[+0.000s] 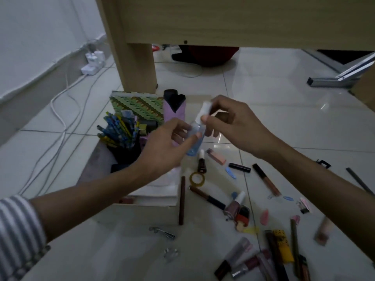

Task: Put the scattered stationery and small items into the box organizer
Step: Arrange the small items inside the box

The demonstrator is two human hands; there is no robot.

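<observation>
A small blue bottle (195,129) is held in mid-air: its body is gripped by the left hand (162,147), its white cap pinched by the right hand (237,126). The box organizer (142,214) lies at 7 o'clock of it. The cap is best checked tight, then the bottle lowered upright.

Your left arm (81,203) stretches in from the lower left, its striped sleeve (18,230) bunched near the elbow. Your left hand (162,147) pinches the body of a small bottle (194,129) between thumb and fingers. Your right arm (314,175), bare, extends from the lower right. Your right hand (233,126) pinches the bottle's white top, its other fingers curled.
</observation>
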